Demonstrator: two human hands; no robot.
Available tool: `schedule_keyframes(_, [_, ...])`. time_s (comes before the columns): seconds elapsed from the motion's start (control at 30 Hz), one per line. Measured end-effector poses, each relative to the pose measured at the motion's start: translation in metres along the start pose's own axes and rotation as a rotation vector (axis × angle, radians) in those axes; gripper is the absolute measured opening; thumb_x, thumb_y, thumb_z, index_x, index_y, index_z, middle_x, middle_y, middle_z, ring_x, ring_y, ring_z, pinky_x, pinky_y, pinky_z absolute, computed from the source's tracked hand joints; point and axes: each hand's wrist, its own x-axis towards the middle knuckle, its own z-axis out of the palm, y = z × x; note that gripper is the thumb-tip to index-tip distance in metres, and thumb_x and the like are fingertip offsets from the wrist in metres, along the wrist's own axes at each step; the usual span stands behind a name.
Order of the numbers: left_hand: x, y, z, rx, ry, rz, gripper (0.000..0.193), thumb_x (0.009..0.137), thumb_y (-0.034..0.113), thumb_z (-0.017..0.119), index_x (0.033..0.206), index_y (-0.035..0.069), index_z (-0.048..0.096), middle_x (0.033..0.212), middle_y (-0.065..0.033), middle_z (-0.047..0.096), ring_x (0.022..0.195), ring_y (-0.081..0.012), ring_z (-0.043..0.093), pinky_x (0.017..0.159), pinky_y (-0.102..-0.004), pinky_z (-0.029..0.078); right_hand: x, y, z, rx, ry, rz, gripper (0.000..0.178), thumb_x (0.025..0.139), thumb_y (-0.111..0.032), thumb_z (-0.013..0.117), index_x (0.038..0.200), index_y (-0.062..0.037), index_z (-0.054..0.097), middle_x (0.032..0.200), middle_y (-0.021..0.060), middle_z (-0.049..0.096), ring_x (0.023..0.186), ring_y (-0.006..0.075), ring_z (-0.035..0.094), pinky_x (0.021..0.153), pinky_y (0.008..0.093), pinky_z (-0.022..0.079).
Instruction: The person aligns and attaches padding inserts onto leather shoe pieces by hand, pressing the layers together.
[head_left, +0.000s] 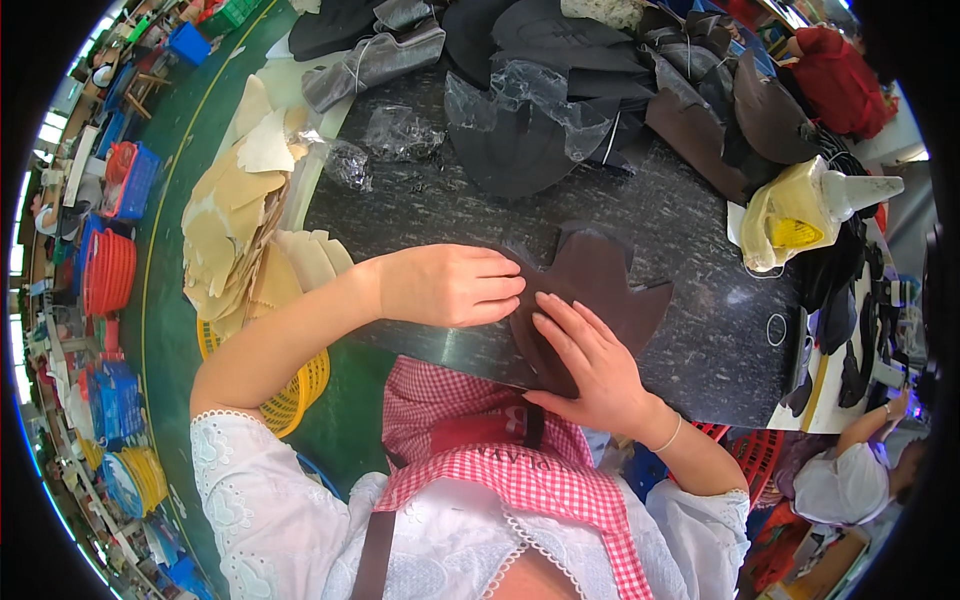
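Note:
A dark brown shaped piece (610, 285), looking like a cut leather shoe part, lies on the speckled black tabletop (440, 220) in front of me. My left hand (450, 287) is closed at its left edge, fingers bent and fingertips pressed together there; the fingertips' undersides are hidden. On the near part of the piece rests my right hand (592, 365), its fingers stretched out flat and the thumb apart, toward the table's near edge.
Beige cut pieces (240, 210) are stacked at the left. Black cut pieces (520, 140) with clear plastic lie at the back, brown pieces (690, 120) beside them. A yellowish nozzle bottle (800, 215) stands right. A yellow basket (298, 395) sits below left; another person (845, 485) is at lower right.

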Motion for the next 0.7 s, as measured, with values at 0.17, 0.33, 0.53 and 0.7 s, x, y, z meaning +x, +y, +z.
schedule_keyframes(0.17, [0.002,-0.002,-0.002,0.006,-0.023,-0.009,0.023,0.074,0.014,0.066,0.093,0.001,0.063,0.104,-0.0109,0.063,0.101,-0.0261,0.061,0.087,-0.0361,0.052,-0.013,0.004,0.008,0.020,0.222,-0.080,0.028,0.071,-0.015,0.076,0.091,-0.0031,0.060,0.104,0.0117,0.055,0.094,0.0285,0.057,0.081,0.0382,0.046])
schedule_keyframes(0.33, [0.016,0.016,0.004,-0.119,0.050,-0.289,0.037,0.068,0.032,0.074,0.089,0.005,0.060,0.100,-0.0068,0.059,0.090,-0.0225,0.057,0.082,-0.0346,0.048,-0.013,0.007,0.004,0.369,0.232,0.129,0.012,0.080,-0.007,0.070,0.083,-0.0020,0.060,0.094,0.0092,0.053,0.082,0.0218,0.055,0.072,0.0311,0.045])
schedule_keyframes(0.53, [0.015,0.023,0.009,-0.042,0.018,-0.303,0.028,0.072,0.022,0.070,0.092,0.005,0.061,0.100,-0.0098,0.061,0.096,-0.0251,0.060,0.090,-0.0378,0.049,-0.014,0.008,-0.001,0.666,0.276,0.383,0.015,0.091,-0.010,0.059,0.081,0.0016,0.058,0.094,0.0071,0.053,0.080,0.0142,0.052,0.070,0.0256,0.043])
schedule_keyframes(0.7, [0.007,0.024,0.000,0.036,-0.007,-0.214,0.022,0.071,0.012,0.064,0.093,0.006,0.063,0.098,-0.0102,0.062,0.101,-0.0259,0.061,0.093,-0.0390,0.049,-0.011,0.004,0.002,0.582,0.205,0.354,0.017,0.092,-0.012,0.058,0.082,0.0016,0.057,0.092,0.0087,0.052,0.079,0.0186,0.053,0.070,0.0294,0.044])
